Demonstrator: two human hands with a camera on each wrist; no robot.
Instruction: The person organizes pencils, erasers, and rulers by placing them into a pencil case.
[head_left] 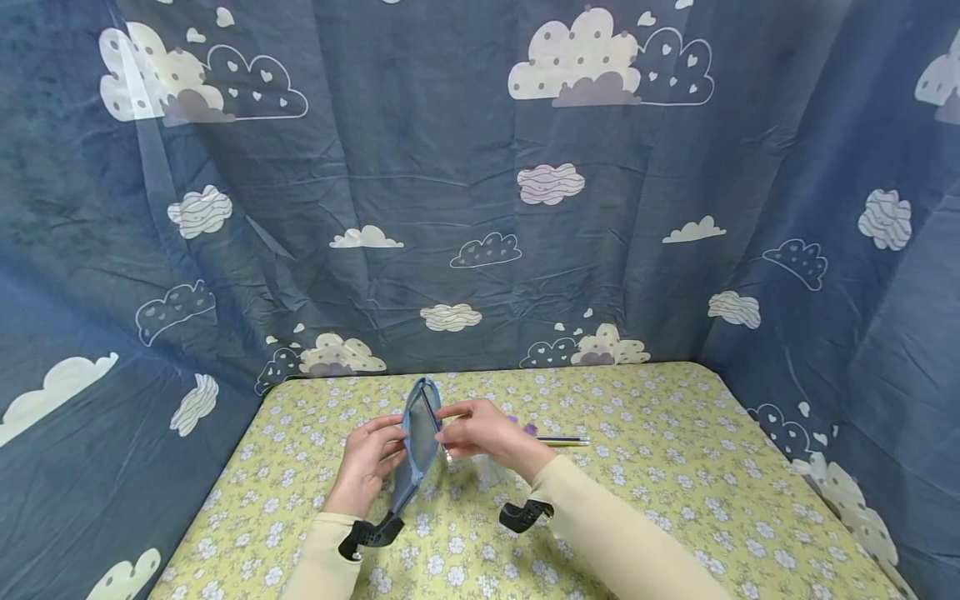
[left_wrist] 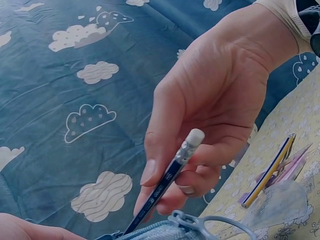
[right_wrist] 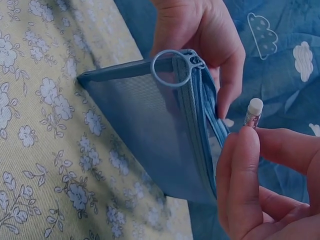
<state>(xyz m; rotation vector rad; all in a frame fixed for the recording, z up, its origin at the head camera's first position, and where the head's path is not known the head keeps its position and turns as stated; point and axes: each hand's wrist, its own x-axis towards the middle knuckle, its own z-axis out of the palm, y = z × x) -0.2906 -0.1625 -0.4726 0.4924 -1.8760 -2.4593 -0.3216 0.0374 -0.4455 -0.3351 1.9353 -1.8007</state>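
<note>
My left hand [head_left: 366, 467] grips a blue mesh zip pouch [right_wrist: 140, 135] by its side, holding it tilted above the table with its mouth parted. A ring-shaped zipper pull [right_wrist: 154, 79] hangs at one end of the zip. Between thumb and fingers, my right hand [head_left: 483, 432] pinches a dark blue pencil [left_wrist: 162, 186] with a white eraser. The pencil slants into the pouch's mouth, eraser end outward; its lower end is hidden by the pouch in the left wrist view.
Blue and yellow pencils [left_wrist: 270, 172] lie on the flowered yellow tablecloth [head_left: 615, 500] beyond my right hand. Beside them are purple items [head_left: 531, 429] and a clear plastic piece [left_wrist: 282, 202]. A blue cloud-print curtain [head_left: 420, 183] borders the table at the back and sides.
</note>
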